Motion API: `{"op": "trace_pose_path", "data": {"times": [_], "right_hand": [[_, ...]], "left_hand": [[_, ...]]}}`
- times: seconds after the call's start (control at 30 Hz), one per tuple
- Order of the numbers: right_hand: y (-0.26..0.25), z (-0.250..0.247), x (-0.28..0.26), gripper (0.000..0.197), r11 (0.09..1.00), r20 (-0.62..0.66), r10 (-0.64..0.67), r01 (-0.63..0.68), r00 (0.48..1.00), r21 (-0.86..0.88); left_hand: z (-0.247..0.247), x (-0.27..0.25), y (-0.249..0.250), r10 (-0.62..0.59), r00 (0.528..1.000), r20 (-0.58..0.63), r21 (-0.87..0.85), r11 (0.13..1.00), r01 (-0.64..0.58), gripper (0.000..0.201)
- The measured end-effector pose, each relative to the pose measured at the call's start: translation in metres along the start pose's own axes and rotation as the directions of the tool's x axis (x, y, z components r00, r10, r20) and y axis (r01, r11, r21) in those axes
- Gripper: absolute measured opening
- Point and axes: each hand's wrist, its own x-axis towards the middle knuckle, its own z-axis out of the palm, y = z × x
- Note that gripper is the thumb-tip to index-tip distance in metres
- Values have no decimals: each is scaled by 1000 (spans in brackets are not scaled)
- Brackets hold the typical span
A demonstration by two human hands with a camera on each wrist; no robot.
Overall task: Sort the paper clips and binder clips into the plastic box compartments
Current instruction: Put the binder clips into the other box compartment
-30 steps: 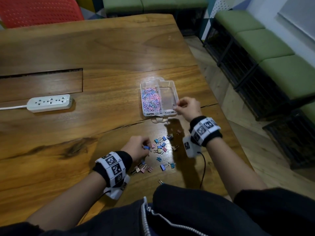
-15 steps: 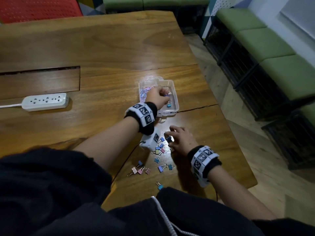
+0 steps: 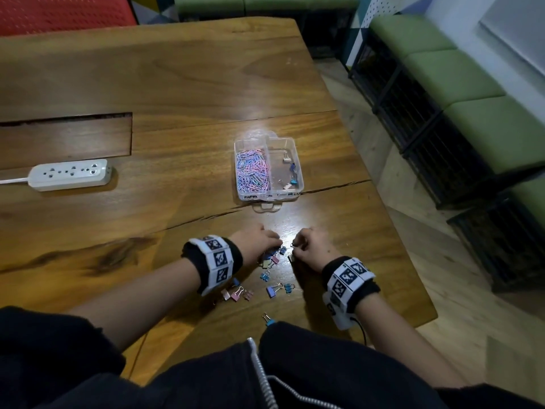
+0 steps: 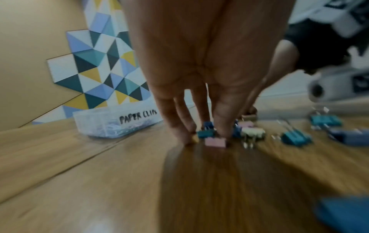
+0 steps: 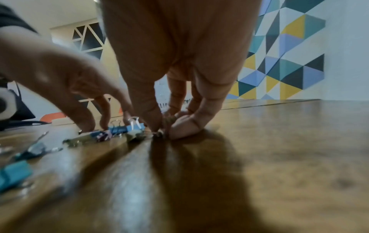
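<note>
A clear plastic box point(image 3: 298, 160) sits mid-table. Its left compartment is full of pastel paper clips point(image 3: 252, 172) and its right one holds a few binder clips point(image 3: 290, 175). More coloured binder clips point(image 3: 275, 290) lie scattered near the table's front edge. My left hand point(image 3: 265, 242) reaches down into that pile. In the left wrist view, the left hand point(image 4: 206, 136) has thumb and fingertip on either side of a teal binder clip point(image 4: 205, 134). My right hand point(image 3: 296, 249) is just to its right. In the right wrist view, the right hand point(image 5: 163, 132) pinches a small dark binder clip point(image 5: 158, 134) against the wood.
A white power strip point(image 3: 70, 174) lies at the left of the wooden table point(image 3: 177, 84), beside a recessed panel point(image 3: 65, 137). A red chair point(image 3: 65, 13) stands beyond the far edge. Green benches point(image 3: 460, 93) line the right wall. The table's right edge is close to my right wrist.
My left hand came back from the box's right compartment to the binder clip pile. The right hand, at the box a second ago, stays low at the pile, fingers now pinched.
</note>
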Motion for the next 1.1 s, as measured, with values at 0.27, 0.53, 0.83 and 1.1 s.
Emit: {"op": "trace_pose_path", "data": {"times": [0.27, 0.53, 0.83, 1.1], "right_hand": [[-18, -36, 18, 13, 952, 16, 89, -90, 996, 293], [-48, -66, 58, 15, 889, -246, 65, 56, 967, 454], [-5, -12, 0, 51, 987, 119, -110, 95, 987, 127], [1, 11, -17, 27, 941, 97, -238, 254, 966, -224]], "left_hand": [[20, -15, -2, -161, 983, -90, -191, 971, 142, 20], [15, -21, -10, -292, 956, -16, -525, 816, 241, 27], [-43, 6, -9, -361, 903, -232, -755, 652, 67, 32], [-89, 61, -10, -402, 846, -351, -834, 545, -87, 25]]}}
